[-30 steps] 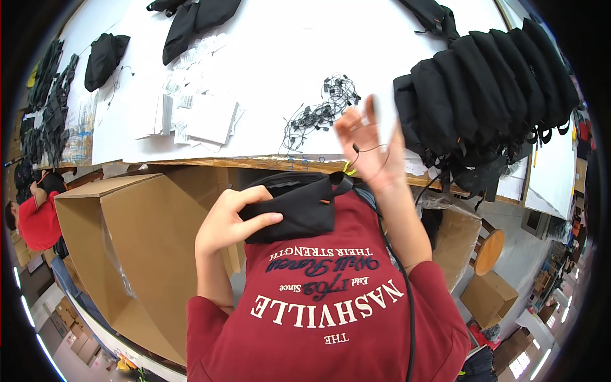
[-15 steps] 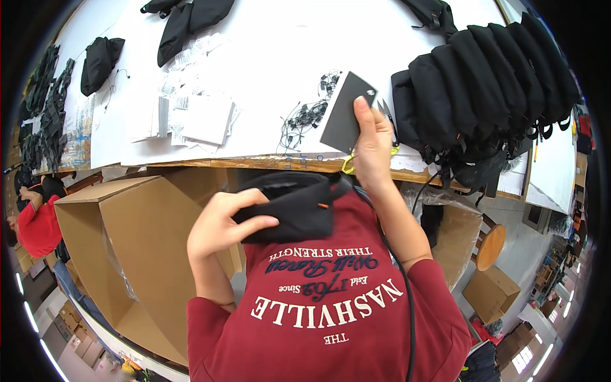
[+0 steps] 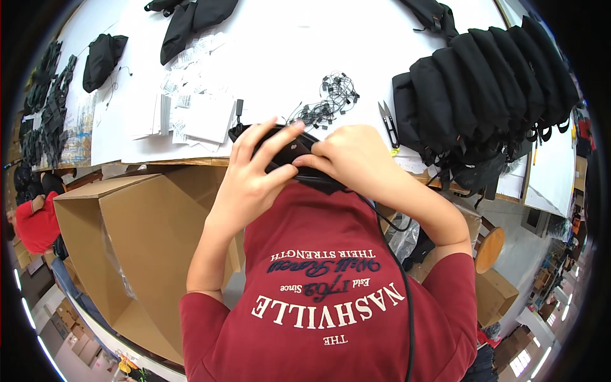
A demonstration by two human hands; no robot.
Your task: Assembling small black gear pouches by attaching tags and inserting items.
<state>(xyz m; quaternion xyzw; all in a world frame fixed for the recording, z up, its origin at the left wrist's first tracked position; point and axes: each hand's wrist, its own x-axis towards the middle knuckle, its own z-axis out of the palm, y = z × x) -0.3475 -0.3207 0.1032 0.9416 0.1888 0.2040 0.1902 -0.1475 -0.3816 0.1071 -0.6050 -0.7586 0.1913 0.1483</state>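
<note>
Black fabric fills both hands: the left hand (image 3: 254, 175) and the right hand (image 3: 353, 159) are both closed around a small black pouch (image 3: 294, 155), held up against the chest at the near edge of the white desk (image 3: 305, 44), fingers of the left spread over its top and the right pinching its right end. The pouch hangs over the gap between desk and body, so a loosened pinch would probably drop it toward the floor or into the open cardboard box (image 3: 133, 248) at the left. A dark cord runs down the red shirt just beside the right wrist, and it looks likely to snag the pouch or the arm if the hands swing outward. Close by on the desk lie small snips (image 3: 388, 124) and a tangle of black string tags (image 3: 331, 102); a careless reach could brush the blades or drag the tangle off the edge. The row of black bags (image 3: 490, 83) at the right seems to lean and could slump if bumped.
</note>
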